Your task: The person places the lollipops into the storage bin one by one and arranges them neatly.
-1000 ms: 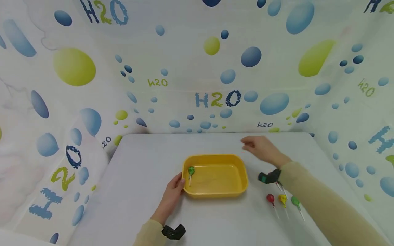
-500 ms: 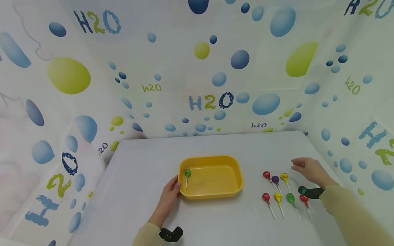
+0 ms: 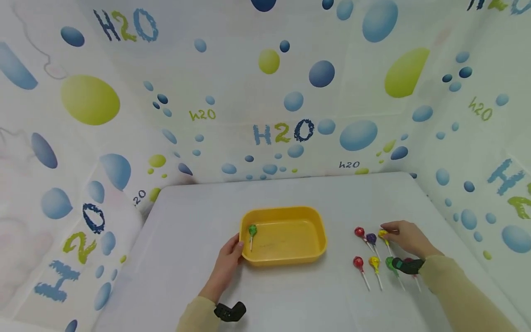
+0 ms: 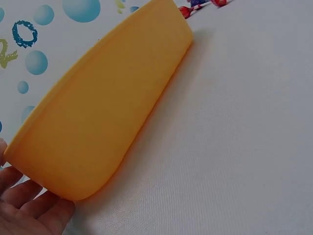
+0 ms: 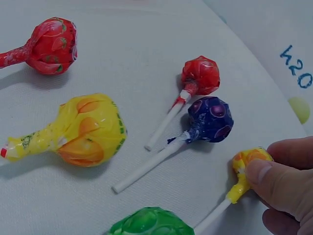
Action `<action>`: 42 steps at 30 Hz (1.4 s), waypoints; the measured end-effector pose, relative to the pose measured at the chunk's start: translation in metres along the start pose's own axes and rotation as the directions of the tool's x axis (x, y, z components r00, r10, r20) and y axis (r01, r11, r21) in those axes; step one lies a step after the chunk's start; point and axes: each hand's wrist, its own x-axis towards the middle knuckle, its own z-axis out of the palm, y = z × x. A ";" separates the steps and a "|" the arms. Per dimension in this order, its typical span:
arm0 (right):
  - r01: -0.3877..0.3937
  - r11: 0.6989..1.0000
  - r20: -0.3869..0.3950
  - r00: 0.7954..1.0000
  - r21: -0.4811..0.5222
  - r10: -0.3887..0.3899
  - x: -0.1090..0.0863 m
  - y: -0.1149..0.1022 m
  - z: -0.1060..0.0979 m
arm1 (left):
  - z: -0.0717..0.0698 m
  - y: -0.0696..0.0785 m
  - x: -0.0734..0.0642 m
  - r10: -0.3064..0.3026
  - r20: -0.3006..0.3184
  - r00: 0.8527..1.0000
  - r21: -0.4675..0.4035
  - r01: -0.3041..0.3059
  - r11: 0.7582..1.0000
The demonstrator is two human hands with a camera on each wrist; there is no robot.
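My left hand (image 3: 230, 253) grips the left end of a yellow plastic tray (image 3: 290, 240), thumb at the rim and fingers against the outer wall. Inside the tray, near its left end, lies a green lollipop (image 3: 253, 229). Over to the right, my right hand (image 3: 408, 237) pinches the wrapped head of a yellow lollipop (image 5: 240, 188) between thumb and fingers. Its white stick points down toward the table. Beside it lie a purple lollipop (image 5: 211, 120) and a red lollipop (image 5: 201, 75).
A nearer row holds a red lollipop (image 3: 358, 262), a yellow lollipop (image 3: 374, 263) and a green lollipop (image 3: 389, 263). Another red one is partly hidden by the right wrist's black strap (image 3: 408, 266). A printed curtain (image 3: 224, 92) stands behind the white table (image 3: 195, 221).
My right hand has moved from above the tray's right side out past the lollipops, then back left and onto the yellow one. The left hand stays on the tray.
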 end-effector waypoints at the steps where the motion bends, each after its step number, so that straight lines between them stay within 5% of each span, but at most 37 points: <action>1: -0.003 1.000 -0.005 1.000 -0.007 0.003 0.001 0.000 0.000 | 0.000 0.000 0.001 0.001 0.000 1.000 -0.003 -0.001 1.000; 13: -0.018 1.000 -0.050 0.999 -0.002 0.018 0.003 0.004 -0.004 | 0.003 0.001 0.002 -0.018 -0.009 1.000 -0.016 0.018 1.000; 20: 0.045 0.999 -0.175 0.983 -0.031 -0.050 0.009 -0.021 -0.031 | 0.002 -0.001 0.001 -0.013 -0.011 1.000 -0.017 0.013 1.000; 25: 0.109 0.994 -0.221 0.969 -0.017 -0.110 0.022 -0.066 -0.045 | 0.003 0.000 0.001 -0.016 -0.016 1.000 -0.017 0.015 1.000; 30: 0.226 0.974 -0.219 0.950 -0.009 -0.223 0.048 -0.136 -0.027 | 0.000 0.001 0.002 -0.022 -0.026 0.999 -0.011 0.021 1.000; 36: 0.326 0.944 -0.017 0.945 0.041 -0.326 0.075 -0.235 0.026 | -0.001 0.000 0.002 0.001 -0.033 0.999 -0.010 -0.001 1.000; 42: 0.428 0.902 0.188 0.892 -0.060 -0.411 0.089 -0.295 0.083 | 0.001 -0.001 -0.001 0.023 0.003 1.000 -0.045 -0.023 0.999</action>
